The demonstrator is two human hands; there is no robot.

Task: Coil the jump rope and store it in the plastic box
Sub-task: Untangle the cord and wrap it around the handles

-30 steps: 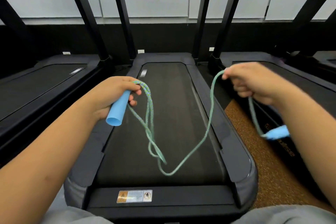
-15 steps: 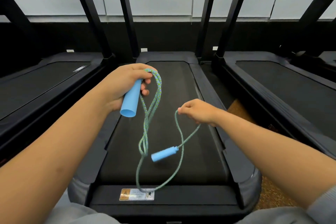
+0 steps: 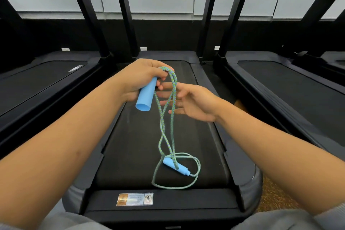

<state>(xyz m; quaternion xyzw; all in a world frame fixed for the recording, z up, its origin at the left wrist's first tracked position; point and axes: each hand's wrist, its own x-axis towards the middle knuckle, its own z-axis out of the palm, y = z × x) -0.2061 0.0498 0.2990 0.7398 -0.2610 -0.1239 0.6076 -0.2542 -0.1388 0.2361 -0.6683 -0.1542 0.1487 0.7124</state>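
right hand [image 3: 194, 101] released rope [image 3: 169, 117]; handle [image 3: 176, 166] dropped.

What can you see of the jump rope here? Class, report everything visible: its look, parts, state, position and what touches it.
The jump rope is a braided cord, green flecked with blue, with two light blue, plastic-looking handles. The left hand grips the upper handle, which tilts down, with loops of cord draped over its fingers. The loops hang twisted down to the treadmill belt, where the second handle lies amid a loose curl of cord. The right hand, fingers spread, reaches at the hanging strands; contact is unclear.
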